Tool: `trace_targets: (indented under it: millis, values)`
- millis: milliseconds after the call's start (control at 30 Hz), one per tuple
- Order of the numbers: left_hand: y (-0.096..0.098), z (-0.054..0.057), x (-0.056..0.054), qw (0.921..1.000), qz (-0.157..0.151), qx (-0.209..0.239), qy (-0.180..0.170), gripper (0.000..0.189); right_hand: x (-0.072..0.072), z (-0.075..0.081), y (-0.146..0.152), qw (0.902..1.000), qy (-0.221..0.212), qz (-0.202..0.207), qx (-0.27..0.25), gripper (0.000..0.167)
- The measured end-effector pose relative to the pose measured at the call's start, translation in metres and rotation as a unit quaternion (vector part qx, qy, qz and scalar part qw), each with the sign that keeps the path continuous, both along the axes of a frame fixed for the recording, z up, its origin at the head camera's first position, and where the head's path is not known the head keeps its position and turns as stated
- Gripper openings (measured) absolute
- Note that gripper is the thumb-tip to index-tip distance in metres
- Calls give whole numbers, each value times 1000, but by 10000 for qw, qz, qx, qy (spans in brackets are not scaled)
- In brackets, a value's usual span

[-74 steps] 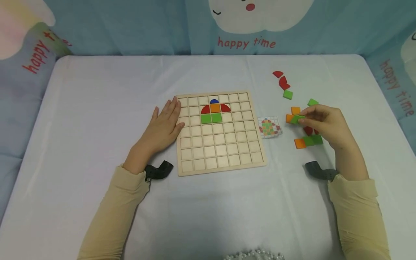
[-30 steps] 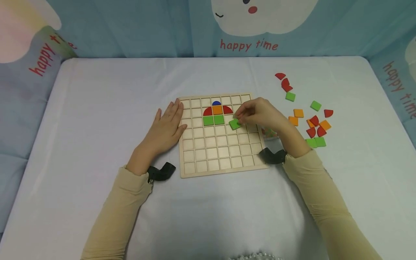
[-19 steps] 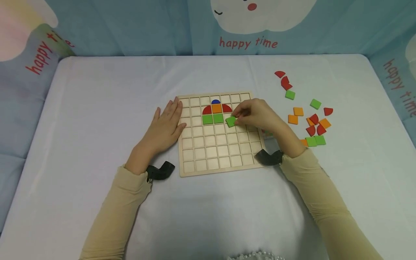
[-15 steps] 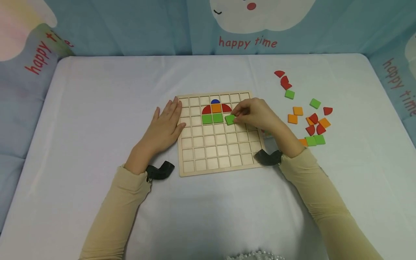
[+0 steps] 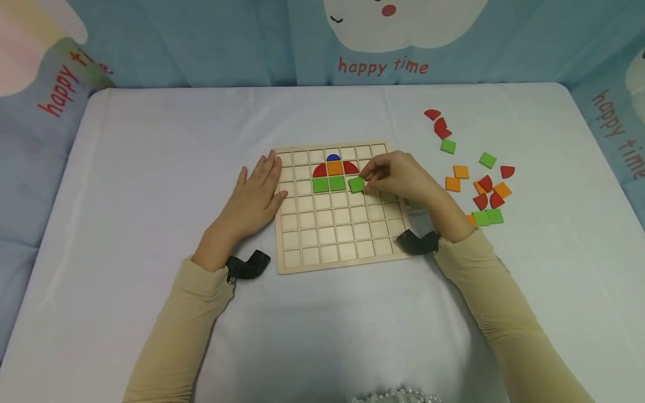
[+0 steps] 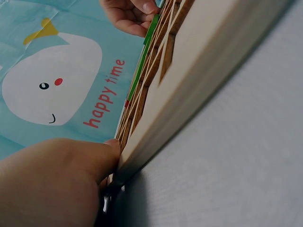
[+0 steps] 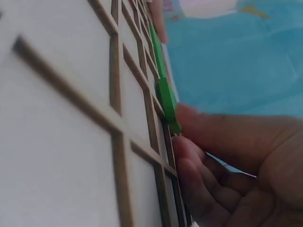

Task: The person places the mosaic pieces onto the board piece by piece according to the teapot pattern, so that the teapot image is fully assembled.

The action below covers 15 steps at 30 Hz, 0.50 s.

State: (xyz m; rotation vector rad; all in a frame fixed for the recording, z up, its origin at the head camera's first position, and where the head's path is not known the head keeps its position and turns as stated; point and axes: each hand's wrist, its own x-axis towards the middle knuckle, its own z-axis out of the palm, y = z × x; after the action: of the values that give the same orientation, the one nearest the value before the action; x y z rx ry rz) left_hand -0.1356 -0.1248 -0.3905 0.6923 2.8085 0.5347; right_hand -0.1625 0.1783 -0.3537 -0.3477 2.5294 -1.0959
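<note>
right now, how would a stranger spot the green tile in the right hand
On the white tabletop, find the wooden grid board, then two green squares side by side on it. The green tile is just right of them. Unlike those two, lying in their cells, it is pinched by the right hand and sits raised.

White desk [image 5: 166, 134], blue backdrop [image 5: 232, 45] behind it and down both sides, red "happy time" lettering [image 5: 383, 66] and a white cloud print [image 5: 403, 25] past its far edge, pearly beads [image 5: 395, 397] nearside.
</note>
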Motion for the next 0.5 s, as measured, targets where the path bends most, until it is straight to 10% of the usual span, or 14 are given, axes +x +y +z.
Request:
trace_targets:
  millis: [500]
  values:
    - [1,1,0,9999,4,-87,-64,66,2,-3,-4,9995,287,-131,-36,22]
